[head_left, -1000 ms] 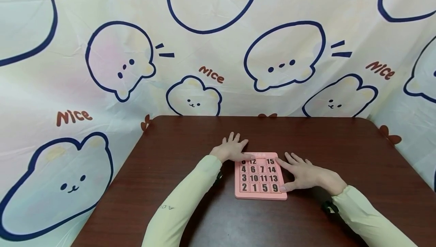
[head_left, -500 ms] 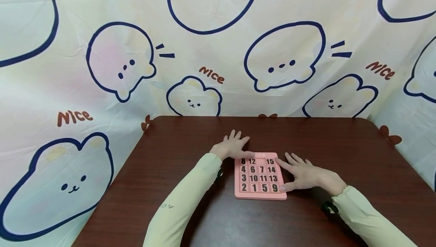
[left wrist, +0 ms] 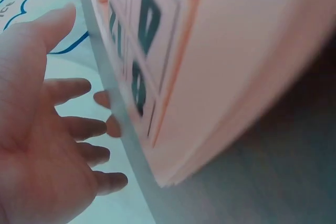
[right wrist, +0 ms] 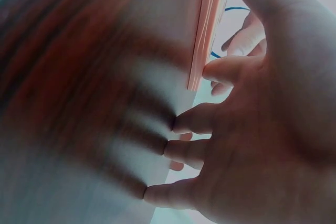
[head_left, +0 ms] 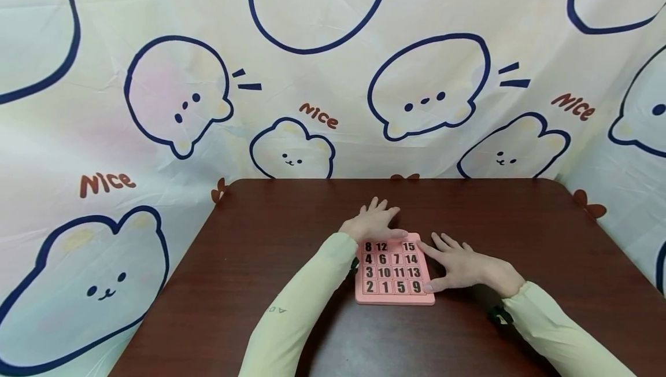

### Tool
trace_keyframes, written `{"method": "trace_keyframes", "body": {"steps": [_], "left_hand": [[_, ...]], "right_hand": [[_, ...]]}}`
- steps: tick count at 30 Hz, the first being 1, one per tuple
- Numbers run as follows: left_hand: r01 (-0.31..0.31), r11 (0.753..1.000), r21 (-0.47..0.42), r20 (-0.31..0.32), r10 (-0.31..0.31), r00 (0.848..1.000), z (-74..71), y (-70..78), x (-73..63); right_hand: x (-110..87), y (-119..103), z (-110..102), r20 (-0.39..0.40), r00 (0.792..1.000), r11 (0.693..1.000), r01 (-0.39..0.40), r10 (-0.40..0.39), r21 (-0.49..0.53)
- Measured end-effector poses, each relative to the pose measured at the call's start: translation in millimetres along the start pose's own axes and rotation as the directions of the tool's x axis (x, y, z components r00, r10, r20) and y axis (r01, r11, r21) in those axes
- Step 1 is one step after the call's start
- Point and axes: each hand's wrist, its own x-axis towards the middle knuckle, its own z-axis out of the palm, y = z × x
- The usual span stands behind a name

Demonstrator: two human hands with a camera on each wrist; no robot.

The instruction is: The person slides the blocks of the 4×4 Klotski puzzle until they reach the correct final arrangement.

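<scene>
Likely for steadiness, right hand [head_left: 464, 267], fingers spread, touches number puzzle [head_left: 393, 300] at its right edge on desk [head_left: 291, 209]; left hand [head_left: 370, 225], fingers outstretched, thumb over its far edge.

The rectangular pink number board [head_left: 392, 266] bears black numerals [head_left: 384, 273]; navy-outlined bears [head_left: 292, 147] pattern the pale cloth backdrop [head_left: 312, 79]

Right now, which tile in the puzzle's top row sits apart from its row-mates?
Tile 15, at the right end. A vacant slot separates it from tile 12, which sits directly beside tile 8.
</scene>
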Motion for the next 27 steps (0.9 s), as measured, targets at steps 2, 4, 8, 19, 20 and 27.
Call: {"method": "trace_keyframes", "body": {"steps": [2,4,8,19,20,27], "left_hand": [[0.005,1.000,0.007,0.007,-0.005,1.000,1.0,2.6,0.6],[0.008,1.000,0.012,0.017,-0.009,1.000,1.9,4.8,0.2],[0.015,0.999,0.029,0.028,-0.015,0.999,2.7,6.6,-1.9],[0.062,0.995,0.076,0.047,-0.066,0.997,-1.0,6.5,-4.0],[0.061,0.995,0.074,0.052,-0.065,0.997,-0.6,7.6,-3.6],[0.064,0.994,0.087,0.052,-0.069,0.996,0.6,14.9,-1.7]], "right_hand": [[0.3,-0.7,-0.6,-0.002,1.000,1.000,0.004,-0.004,0.002],[0.3,-1.2,-0.9,-0.001,1.000,1.000,0.003,-0.003,-0.001],[0.7,-1.6,-1.3,-0.001,1.000,1.000,0.001,-0.001,-0.002],[3.0,0.6,-1.9,0.002,1.000,1.000,-0.004,0.004,-0.006],[2.8,0.8,-1.6,0.002,1.000,1.000,-0.003,0.003,-0.006],[2.4,1.5,0.6,0.005,1.000,1.000,-0.006,0.006,-0.008]]}}
